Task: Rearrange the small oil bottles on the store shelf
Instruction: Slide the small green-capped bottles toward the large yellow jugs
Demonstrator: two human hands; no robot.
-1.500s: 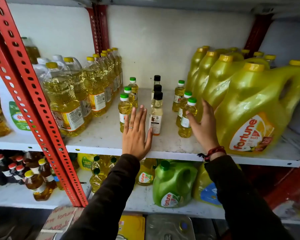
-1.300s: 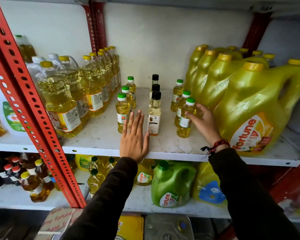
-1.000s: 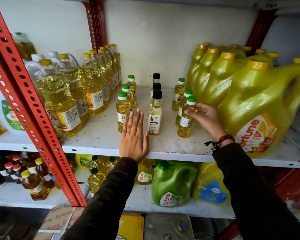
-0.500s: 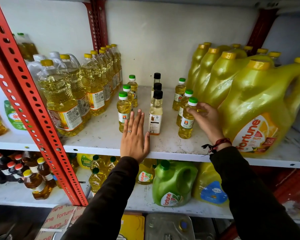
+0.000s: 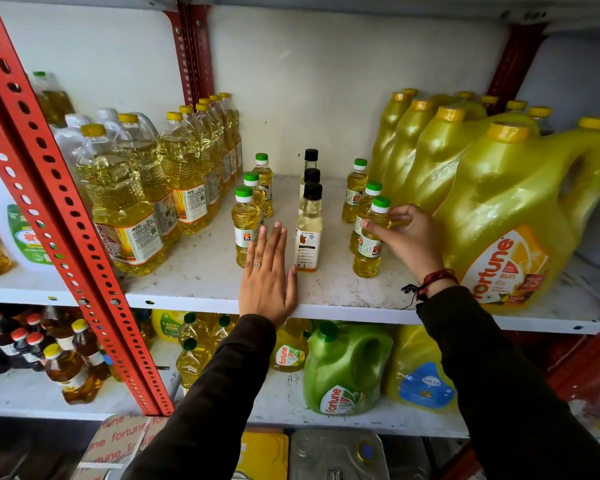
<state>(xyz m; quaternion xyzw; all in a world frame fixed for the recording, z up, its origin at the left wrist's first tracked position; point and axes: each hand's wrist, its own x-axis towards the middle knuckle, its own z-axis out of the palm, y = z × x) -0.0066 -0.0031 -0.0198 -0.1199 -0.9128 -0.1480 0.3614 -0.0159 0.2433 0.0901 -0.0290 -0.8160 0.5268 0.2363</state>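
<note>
Three rows look tidy on the shelf (image 5: 205, 285); my right hand (image 5: 409, 237) pinches the front green-capped bottle (image 5: 369, 244) near the right-hand jugs, my left hand (image 5: 267, 282) flat, fingers spread, at the front edge.

the small oil bottles (image 5: 368, 237) are clear, glossy plastic with smooth green caps. the big fortune jug (image 5: 520, 216) is shiny yellow plastic with a glossy printed label. the shelf (image 5: 194, 282) is white painted metal, matt and scuffed; the perforated upright (image 5: 66, 216) is red painted metal.
</note>
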